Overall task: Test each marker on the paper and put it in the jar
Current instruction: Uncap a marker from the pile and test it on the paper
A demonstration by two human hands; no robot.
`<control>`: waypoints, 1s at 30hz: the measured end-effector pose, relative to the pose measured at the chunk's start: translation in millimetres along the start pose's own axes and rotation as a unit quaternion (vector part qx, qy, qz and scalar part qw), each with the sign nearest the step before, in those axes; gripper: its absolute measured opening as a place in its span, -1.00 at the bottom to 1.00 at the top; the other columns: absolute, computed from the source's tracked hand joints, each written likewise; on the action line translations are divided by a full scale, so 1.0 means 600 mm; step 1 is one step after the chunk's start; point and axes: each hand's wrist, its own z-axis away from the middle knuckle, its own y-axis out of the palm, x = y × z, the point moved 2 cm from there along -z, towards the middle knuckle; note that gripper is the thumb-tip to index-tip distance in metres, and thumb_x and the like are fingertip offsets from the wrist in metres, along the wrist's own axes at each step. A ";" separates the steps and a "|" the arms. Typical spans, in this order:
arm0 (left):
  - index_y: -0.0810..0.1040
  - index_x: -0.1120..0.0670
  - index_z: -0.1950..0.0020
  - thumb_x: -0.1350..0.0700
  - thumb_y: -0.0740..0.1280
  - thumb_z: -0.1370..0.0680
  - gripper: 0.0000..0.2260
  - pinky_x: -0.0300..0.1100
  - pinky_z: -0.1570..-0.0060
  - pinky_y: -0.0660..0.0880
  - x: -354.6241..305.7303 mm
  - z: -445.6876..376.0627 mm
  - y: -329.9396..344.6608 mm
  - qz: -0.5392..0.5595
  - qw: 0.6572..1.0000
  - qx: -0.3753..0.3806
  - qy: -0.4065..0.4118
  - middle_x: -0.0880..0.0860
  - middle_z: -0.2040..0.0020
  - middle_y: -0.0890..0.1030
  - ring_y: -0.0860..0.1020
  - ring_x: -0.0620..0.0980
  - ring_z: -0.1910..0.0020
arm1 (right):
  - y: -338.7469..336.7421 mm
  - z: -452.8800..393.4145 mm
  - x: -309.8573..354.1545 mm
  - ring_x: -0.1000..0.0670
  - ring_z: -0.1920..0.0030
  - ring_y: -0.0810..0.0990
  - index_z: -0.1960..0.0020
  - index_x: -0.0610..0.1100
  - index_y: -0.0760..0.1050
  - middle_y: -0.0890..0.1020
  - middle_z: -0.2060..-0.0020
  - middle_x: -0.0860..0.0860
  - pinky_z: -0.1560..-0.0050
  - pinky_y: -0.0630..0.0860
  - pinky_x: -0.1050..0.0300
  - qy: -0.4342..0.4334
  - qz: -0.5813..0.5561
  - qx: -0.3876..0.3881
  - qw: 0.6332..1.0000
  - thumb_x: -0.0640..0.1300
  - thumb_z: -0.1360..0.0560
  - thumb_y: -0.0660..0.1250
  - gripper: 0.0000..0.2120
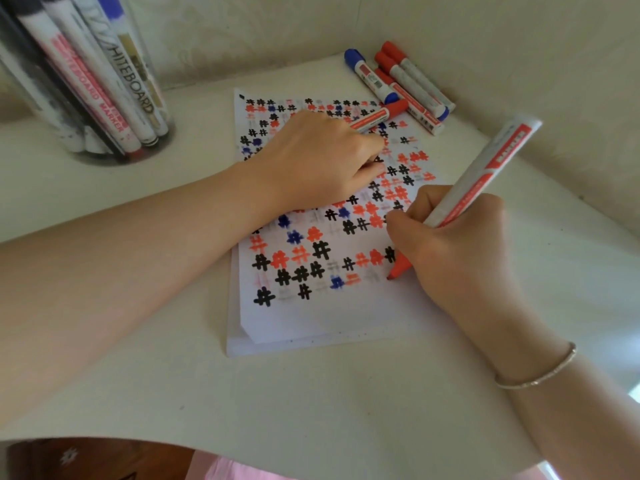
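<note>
Partly hidden marker tip (398, 270), right hand (457, 244), paper (311, 317)

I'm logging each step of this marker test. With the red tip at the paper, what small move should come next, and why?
Probably draw a short test mark: the right hand grips the uncapped marker with its tip at a bare spot on the paper, ending the bottom row, while the left hand steadies the sheet.

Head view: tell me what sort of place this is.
Probably a home desk or shelf corner set against a wall. A white tabletop meets the wall, with a clear jar of whiteboard markers, a marked paper pad and loose capped markers.
</note>
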 end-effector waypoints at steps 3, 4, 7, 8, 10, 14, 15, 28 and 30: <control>0.33 0.03 0.26 -0.01 0.14 -0.63 -0.72 -0.24 0.51 0.20 0.000 0.000 0.000 -0.005 1.000 -0.007 -0.003 -0.08 0.50 0.31 0.28 -0.11 0.56 | -0.003 -0.002 -0.003 -0.25 0.48 0.30 0.32 -0.49 0.33 0.44 0.41 -0.42 0.55 0.19 0.08 -0.013 -0.007 -0.027 1.000 -0.34 -0.33 0.30 -0.78; 0.32 0.03 0.26 -0.01 0.14 -0.63 -0.72 -0.25 0.52 0.18 0.000 0.001 -0.001 -0.006 1.000 -0.009 -0.003 -0.08 0.51 0.30 0.26 -0.13 0.56 | -0.002 -0.002 -0.003 -0.30 0.47 0.31 0.32 -0.49 0.32 0.44 0.41 -0.42 0.55 0.19 0.05 -0.019 -0.003 -0.029 0.999 -0.34 -0.34 0.31 -0.77; 0.31 0.03 0.26 -0.01 0.14 -0.63 -0.72 -0.26 0.52 0.17 -0.001 0.001 -0.003 -0.001 1.000 -0.008 0.000 -0.09 0.51 0.27 0.24 -0.16 0.56 | 0.002 0.002 -0.001 -0.32 0.44 0.31 0.35 -0.47 0.29 0.41 0.45 -0.39 0.55 0.23 0.11 -0.031 0.010 -0.028 0.999 -0.35 -0.36 0.31 -0.75; 0.32 0.03 0.26 -0.01 0.14 -0.63 -0.73 -0.26 0.52 0.19 -0.002 0.001 -0.003 0.001 1.000 -0.006 0.001 -0.09 0.51 0.27 0.24 -0.16 0.56 | 0.002 0.002 0.000 -0.29 0.46 0.29 0.36 -0.46 0.26 0.38 0.47 -0.37 0.56 0.25 0.11 -0.031 0.012 -0.026 0.999 -0.36 -0.36 0.31 -0.74; 0.33 0.04 0.24 -0.01 0.13 -0.63 -0.73 -0.25 0.52 0.21 -0.002 0.001 -0.005 0.003 1.000 -0.002 0.001 -0.09 0.50 0.28 0.25 -0.15 0.56 | 0.004 0.002 0.001 -0.28 0.50 0.31 0.37 -0.44 0.22 0.32 0.47 -0.37 0.59 0.29 0.04 -0.032 0.010 -0.018 0.999 -0.37 -0.37 0.30 -0.72; 0.34 0.04 0.22 -0.02 0.13 -0.62 -0.74 -0.22 0.50 0.27 -0.004 0.001 -0.006 0.005 1.000 -0.011 0.004 -0.07 0.49 0.33 0.29 -0.11 0.56 | 0.002 0.000 -0.004 -0.26 0.54 0.38 0.40 -0.40 0.24 0.35 0.52 -0.32 0.61 0.29 0.08 -0.025 -0.004 -0.016 1.000 -0.36 -0.38 0.33 -0.70; 0.35 0.05 0.20 -0.02 0.15 -0.62 -0.76 -0.21 0.50 0.28 -0.005 0.001 -0.007 0.002 1.000 -0.016 0.003 -0.06 0.48 0.36 0.31 -0.08 0.55 | 0.000 -0.003 -0.006 -0.11 0.60 0.37 0.41 -0.36 0.27 0.40 0.55 -0.26 0.61 0.28 0.17 -0.010 -0.031 -0.020 0.999 -0.32 -0.39 0.37 -0.67; 0.25 0.11 -0.36 0.39 0.16 -0.51 -0.55 -0.26 -0.15 0.45 -0.013 0.004 -0.023 0.361 0.931 0.020 -0.051 -0.06 -0.01 0.60 0.56 -0.17 -0.05 | -0.030 -0.021 -0.018 -0.18 0.15 0.63 0.17 -0.24 0.54 0.63 0.21 -0.13 0.04 0.57 0.03 0.106 -0.514 -0.060 0.849 -0.15 -0.48 0.21 -0.81; 0.24 0.08 -0.38 0.37 0.23 -0.52 -0.53 -0.38 -0.15 0.42 -0.012 0.005 -0.022 0.377 0.924 0.023 -0.054 -0.10 -0.03 0.63 0.57 -0.19 -0.07 | -0.031 -0.021 -0.020 -0.16 0.22 0.64 0.20 -0.19 0.47 0.61 0.27 -0.14 0.11 0.57 0.08 0.112 -0.504 -0.071 0.854 -0.18 -0.43 0.23 -0.90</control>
